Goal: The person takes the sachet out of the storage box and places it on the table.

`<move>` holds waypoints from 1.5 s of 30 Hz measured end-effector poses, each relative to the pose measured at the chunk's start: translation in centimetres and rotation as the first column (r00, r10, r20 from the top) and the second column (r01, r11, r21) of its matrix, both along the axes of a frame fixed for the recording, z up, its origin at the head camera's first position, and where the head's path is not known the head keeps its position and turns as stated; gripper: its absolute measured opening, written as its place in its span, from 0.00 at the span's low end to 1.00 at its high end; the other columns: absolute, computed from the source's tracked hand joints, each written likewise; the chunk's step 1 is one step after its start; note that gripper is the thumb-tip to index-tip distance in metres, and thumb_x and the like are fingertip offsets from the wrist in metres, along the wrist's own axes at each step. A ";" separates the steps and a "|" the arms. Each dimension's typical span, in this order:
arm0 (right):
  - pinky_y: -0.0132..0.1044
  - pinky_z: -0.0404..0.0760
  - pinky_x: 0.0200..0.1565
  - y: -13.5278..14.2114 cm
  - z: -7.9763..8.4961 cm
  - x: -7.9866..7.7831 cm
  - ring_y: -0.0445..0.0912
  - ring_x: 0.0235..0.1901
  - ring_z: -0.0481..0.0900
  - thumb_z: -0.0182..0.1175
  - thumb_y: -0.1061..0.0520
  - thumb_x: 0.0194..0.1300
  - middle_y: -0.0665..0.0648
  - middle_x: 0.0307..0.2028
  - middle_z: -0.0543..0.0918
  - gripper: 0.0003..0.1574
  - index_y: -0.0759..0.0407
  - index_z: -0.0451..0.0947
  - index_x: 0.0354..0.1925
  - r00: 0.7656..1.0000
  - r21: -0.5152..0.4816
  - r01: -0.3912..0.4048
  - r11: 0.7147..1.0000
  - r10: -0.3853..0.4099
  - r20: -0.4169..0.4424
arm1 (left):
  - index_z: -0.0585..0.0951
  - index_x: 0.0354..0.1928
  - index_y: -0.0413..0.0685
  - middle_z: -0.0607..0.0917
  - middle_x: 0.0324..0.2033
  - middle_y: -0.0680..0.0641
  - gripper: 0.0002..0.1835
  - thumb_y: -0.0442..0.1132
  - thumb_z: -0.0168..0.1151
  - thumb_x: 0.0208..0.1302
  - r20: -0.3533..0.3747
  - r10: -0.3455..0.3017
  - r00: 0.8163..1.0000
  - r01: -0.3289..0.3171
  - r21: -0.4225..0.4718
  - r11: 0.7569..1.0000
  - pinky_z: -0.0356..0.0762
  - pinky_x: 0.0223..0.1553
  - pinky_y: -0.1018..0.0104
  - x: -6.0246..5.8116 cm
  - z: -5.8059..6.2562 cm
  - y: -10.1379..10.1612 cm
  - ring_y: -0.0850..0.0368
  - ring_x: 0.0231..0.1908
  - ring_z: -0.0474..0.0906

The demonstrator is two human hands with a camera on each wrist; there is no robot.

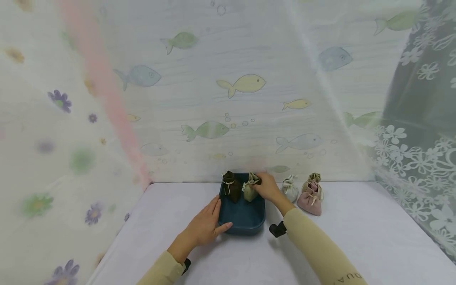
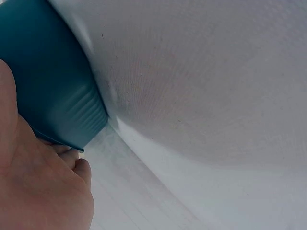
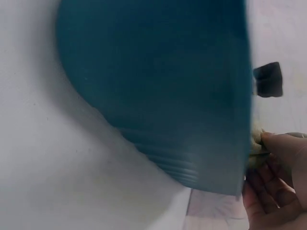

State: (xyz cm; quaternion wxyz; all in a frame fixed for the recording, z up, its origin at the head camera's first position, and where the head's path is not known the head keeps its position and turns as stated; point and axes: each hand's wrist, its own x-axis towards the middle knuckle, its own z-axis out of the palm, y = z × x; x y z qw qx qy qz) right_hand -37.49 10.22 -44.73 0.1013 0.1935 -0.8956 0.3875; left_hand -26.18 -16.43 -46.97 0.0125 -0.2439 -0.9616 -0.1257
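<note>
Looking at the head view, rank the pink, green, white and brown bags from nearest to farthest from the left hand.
From the left hand:
1. Brown bag: left side of the tray.
2. Green bag: tray's right side, in the right hand.
3. White bag: right of the tray.
4. Pink bag: right of the white bag.
</note>
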 end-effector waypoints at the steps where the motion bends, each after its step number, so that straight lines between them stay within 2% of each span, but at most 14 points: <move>1: 0.54 0.82 0.46 0.1 0.1 0.2 0.59 0.44 0.82 0.67 0.66 0.63 0.66 0.44 0.85 0.17 0.70 0.83 0.50 1.000 -0.007 -0.004 1.000 0.004 0.000 | 0.52 0.79 0.30 0.49 0.80 0.35 0.54 0.72 0.42 0.74 -0.001 -0.003 1.000 0.003 -0.001 1.000 0.56 0.75 0.47 0.1 -0.1 0.0 0.41 0.79 0.49; 7: 0.51 0.83 0.43 0.6 1.3 1.3 0.57 0.42 0.82 0.67 0.63 0.66 0.66 0.44 0.85 0.19 0.71 0.81 0.54 1.000 -0.018 -0.009 1.000 0.009 0.002 | 0.52 0.78 0.29 0.49 0.80 0.34 0.54 0.72 0.44 0.73 0.000 0.001 1.000 -0.001 0.017 1.000 0.57 0.75 0.45 0.2 -0.5 -0.4 0.40 0.78 0.50; 14: 0.48 0.84 0.42 1.7 2.9 2.5 0.56 0.42 0.83 0.67 0.62 0.68 0.64 0.44 0.84 0.18 0.69 0.80 0.54 0.999 -0.082 -0.040 0.996 0.039 -0.014 | 0.49 0.80 0.33 0.46 0.81 0.37 0.57 0.77 0.38 0.71 -0.017 0.005 1.000 -0.005 0.009 1.000 0.54 0.76 0.48 -0.5 -1.4 -0.8 0.44 0.79 0.47; 22: 0.46 0.83 0.43 3.9 3.6 4.4 0.52 0.41 0.81 0.68 0.63 0.67 0.60 0.42 0.84 0.15 0.65 0.82 0.52 0.994 -0.122 -0.078 0.989 0.068 -0.082 | 0.50 0.79 0.31 0.47 0.81 0.37 0.56 0.75 0.40 0.72 -0.035 -0.006 0.999 0.007 0.025 1.000 0.55 0.76 0.49 -0.6 -1.4 -0.6 0.44 0.79 0.48; 30: 0.40 0.81 0.39 6.6 2.6 6.0 0.48 0.38 0.80 0.70 0.64 0.64 0.57 0.39 0.83 0.13 0.64 0.83 0.47 0.992 -0.092 -0.016 0.996 0.004 -0.125 | 0.52 0.78 0.28 0.48 0.80 0.34 0.54 0.72 0.44 0.74 -0.013 -0.016 1.000 0.017 0.054 0.998 0.57 0.75 0.46 -0.1 -0.6 -0.2 0.40 0.78 0.50; 38: 0.35 0.80 0.37 8.9 0.7 7.2 0.46 0.36 0.80 0.71 0.66 0.62 0.58 0.39 0.83 0.14 0.66 0.83 0.46 0.993 -0.081 0.009 0.997 -0.019 -0.116 | 0.50 0.79 0.30 0.47 0.80 0.35 0.55 0.74 0.42 0.73 -0.003 -0.007 1.000 0.007 0.032 0.999 0.55 0.76 0.47 -0.4 -0.7 -0.2 0.42 0.79 0.48; 41: 0.36 0.80 0.37 9.5 -0.2 7.4 0.47 0.36 0.80 0.72 0.66 0.61 0.58 0.40 0.85 0.16 0.67 0.83 0.47 0.991 -0.049 0.025 0.998 -0.032 -0.133 | 0.49 0.79 0.31 0.46 0.81 0.36 0.56 0.75 0.41 0.72 0.008 -0.003 1.000 0.002 0.027 1.000 0.54 0.76 0.48 -0.4 -0.7 -0.2 0.43 0.79 0.47; 45: 0.38 0.78 0.37 10.1 -1.1 7.6 0.46 0.37 0.80 0.72 0.66 0.59 0.57 0.39 0.85 0.14 0.64 0.84 0.44 0.987 -0.013 0.052 0.999 -0.054 -0.152 | 0.49 0.80 0.32 0.45 0.81 0.37 0.57 0.76 0.40 0.71 0.009 0.001 1.000 -0.001 0.033 0.999 0.54 0.76 0.48 -0.5 -0.9 -0.2 0.43 0.79 0.47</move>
